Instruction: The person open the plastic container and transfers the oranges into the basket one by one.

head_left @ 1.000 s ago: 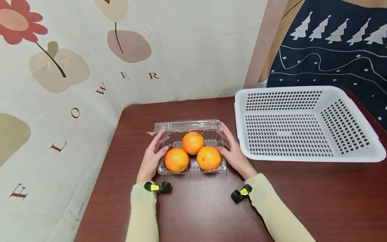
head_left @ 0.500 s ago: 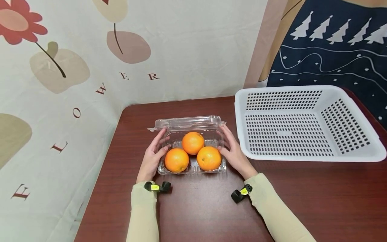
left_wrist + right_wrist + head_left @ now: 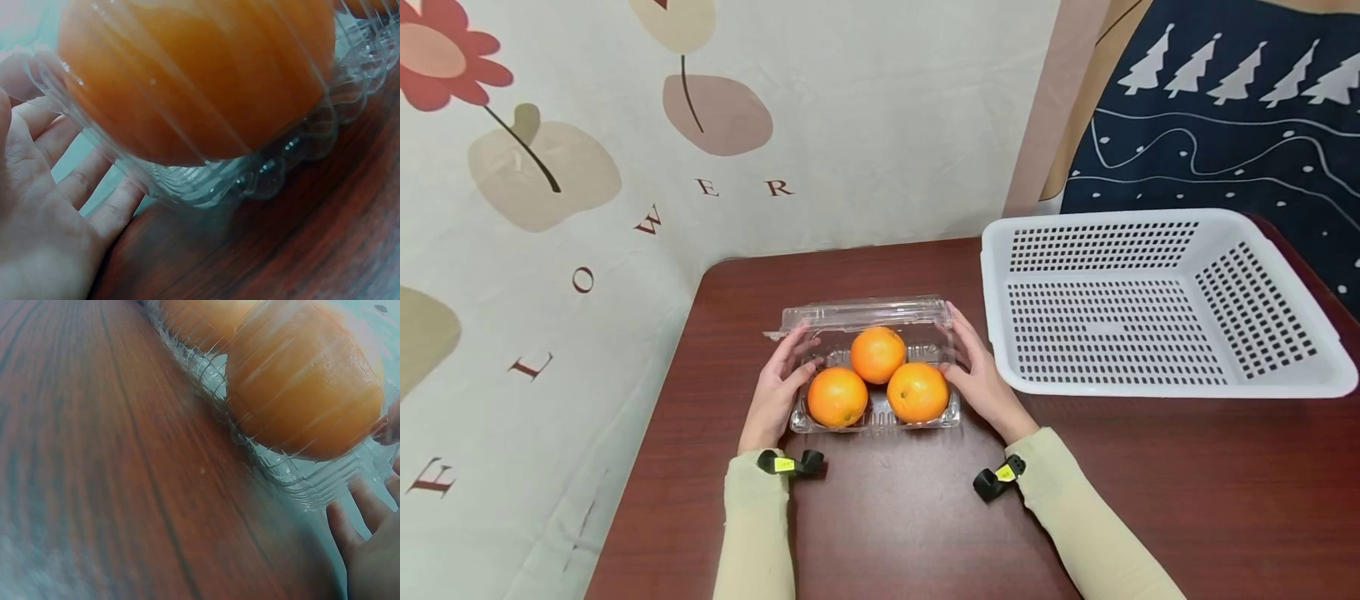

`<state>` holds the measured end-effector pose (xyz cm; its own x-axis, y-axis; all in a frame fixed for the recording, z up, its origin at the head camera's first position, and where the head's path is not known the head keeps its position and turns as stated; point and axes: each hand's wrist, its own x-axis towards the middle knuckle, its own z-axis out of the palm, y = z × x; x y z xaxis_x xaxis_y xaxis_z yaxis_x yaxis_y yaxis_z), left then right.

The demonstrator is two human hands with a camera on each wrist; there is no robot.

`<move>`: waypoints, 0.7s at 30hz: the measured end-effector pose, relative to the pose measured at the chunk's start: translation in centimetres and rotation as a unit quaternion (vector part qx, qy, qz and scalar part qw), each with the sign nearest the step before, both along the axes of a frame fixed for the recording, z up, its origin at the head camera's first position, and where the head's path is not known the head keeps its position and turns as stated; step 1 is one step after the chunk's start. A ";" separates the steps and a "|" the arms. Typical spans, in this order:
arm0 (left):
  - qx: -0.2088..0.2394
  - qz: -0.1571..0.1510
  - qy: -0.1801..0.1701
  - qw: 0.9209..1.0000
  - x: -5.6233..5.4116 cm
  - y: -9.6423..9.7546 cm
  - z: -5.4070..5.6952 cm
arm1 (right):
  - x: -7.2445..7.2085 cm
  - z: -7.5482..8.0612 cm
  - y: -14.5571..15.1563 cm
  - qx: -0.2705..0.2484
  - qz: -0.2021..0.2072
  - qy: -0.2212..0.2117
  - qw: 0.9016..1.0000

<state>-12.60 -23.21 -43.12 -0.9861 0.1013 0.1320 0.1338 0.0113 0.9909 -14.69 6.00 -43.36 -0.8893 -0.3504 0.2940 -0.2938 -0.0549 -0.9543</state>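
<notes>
A clear plastic clamshell box (image 3: 877, 421) sits on the table with its lid (image 3: 865, 314) tipped back at the far side. Inside it are three oranges: one at the back (image 3: 878, 355), one front left (image 3: 838, 397) and one front right (image 3: 918, 392). My left hand (image 3: 771, 396) holds the box's left side, thumb over the rim and fingers along the outer wall. On the opposite side, my right hand (image 3: 988, 392) grips the box the same way. Both wrist views show spread fingers against the ribbed clear wall, with an orange (image 3: 200, 81) close behind it.
A white perforated plastic basket (image 3: 1112, 333) stands right of the box, near the right hand. The dark red wooden table (image 3: 880, 517) meets a flower-printed cloth (image 3: 880, 125) behind and on the left. A navy tree-patterned cloth (image 3: 1225, 150) hangs at the back right.
The lid rose slightly half a second ago and has since dropped back to about its earlier height. The hands, box and oranges hold their places.
</notes>
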 end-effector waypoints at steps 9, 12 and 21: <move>-0.014 -0.004 0.011 1.000 -0.2 0.1 0.1 | 0.1 0.0 0.0 0.002 -0.006 -0.011 1.000; -0.015 -0.006 0.012 1.000 -0.2 0.1 0.2 | 0.0 0.1 0.1 0.007 -0.004 -0.004 1.000; -0.009 -0.014 0.017 1.000 -0.2 0.1 0.2 | -0.2 0.1 0.1 0.018 -0.001 0.009 1.000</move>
<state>-12.78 -23.09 -42.94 -0.9779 0.1312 0.1629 0.1676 0.0257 0.9855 -14.85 6.13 -43.30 -0.8846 -0.3592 0.2973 -0.3109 -0.0207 -0.9502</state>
